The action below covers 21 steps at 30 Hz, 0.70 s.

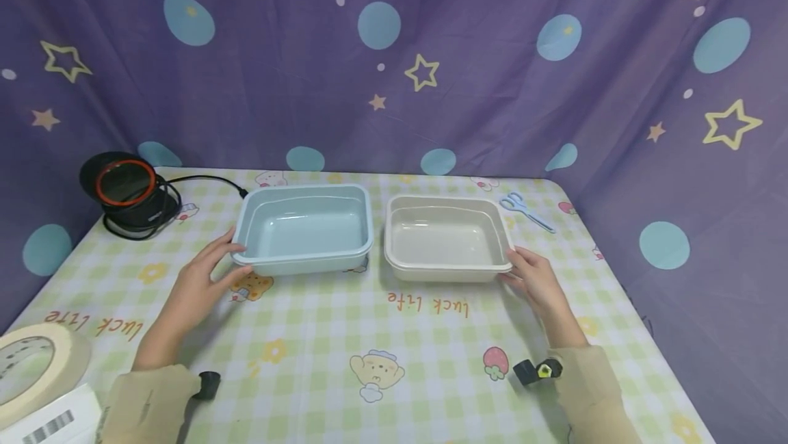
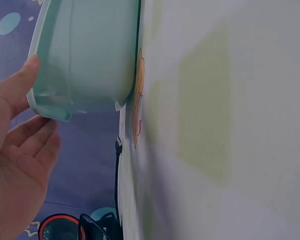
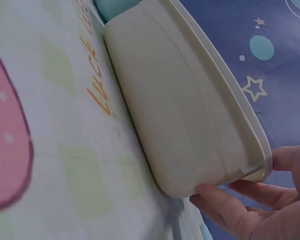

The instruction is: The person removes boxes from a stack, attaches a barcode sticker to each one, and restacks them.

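Note:
A light-blue plastic basin (image 1: 308, 263) stands on the table at centre left. My left hand (image 1: 203, 280) holds its left front corner; in the left wrist view the thumb (image 2: 25, 82) lies against the basin's rim while curled fingers sit by the rim's underside. To the right stands a cream plastic basin (image 1: 449, 273), apart from the blue one. My right hand (image 1: 538, 280) grips this basin's right front corner. In the right wrist view one finger is at the rim and another digit touches the wall (image 3: 185, 120) lower down. Both basins look bare inside.
Light-blue scissors (image 1: 526, 211) lie behind the cream basin's right side. A black device with an orange ring (image 1: 126, 187) and a cable stands at the back left. A tape roll (image 1: 68, 362) and a white box (image 1: 61, 420) with a barcode are at the near left.

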{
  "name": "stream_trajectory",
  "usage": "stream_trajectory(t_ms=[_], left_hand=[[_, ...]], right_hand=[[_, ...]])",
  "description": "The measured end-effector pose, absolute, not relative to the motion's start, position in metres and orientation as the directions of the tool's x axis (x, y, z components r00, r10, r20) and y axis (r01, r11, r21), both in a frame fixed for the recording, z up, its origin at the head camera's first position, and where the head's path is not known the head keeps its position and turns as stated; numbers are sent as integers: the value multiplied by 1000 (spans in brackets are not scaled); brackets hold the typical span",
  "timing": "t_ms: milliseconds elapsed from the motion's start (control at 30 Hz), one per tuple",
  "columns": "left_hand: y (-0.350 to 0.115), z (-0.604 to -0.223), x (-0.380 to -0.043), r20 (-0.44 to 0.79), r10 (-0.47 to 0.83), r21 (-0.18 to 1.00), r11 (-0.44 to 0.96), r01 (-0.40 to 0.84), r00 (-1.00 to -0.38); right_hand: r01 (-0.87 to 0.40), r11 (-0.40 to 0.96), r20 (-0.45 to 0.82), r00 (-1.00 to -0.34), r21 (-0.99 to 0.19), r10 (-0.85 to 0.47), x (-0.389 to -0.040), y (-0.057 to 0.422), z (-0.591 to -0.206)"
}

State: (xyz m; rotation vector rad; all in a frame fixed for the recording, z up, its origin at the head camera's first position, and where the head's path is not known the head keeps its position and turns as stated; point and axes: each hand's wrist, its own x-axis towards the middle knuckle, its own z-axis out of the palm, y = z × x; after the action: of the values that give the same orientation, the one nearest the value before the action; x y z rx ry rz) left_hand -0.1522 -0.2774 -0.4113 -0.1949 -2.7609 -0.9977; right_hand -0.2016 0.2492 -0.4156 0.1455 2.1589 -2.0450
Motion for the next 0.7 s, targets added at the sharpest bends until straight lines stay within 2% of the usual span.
stream_trajectory(t_ms=[700], left_hand=[[-275,-412,-133,270,20,607,773,186,-963]], right_hand=[[234,96,-239,-970,-967,-36,-214,235,-416]])
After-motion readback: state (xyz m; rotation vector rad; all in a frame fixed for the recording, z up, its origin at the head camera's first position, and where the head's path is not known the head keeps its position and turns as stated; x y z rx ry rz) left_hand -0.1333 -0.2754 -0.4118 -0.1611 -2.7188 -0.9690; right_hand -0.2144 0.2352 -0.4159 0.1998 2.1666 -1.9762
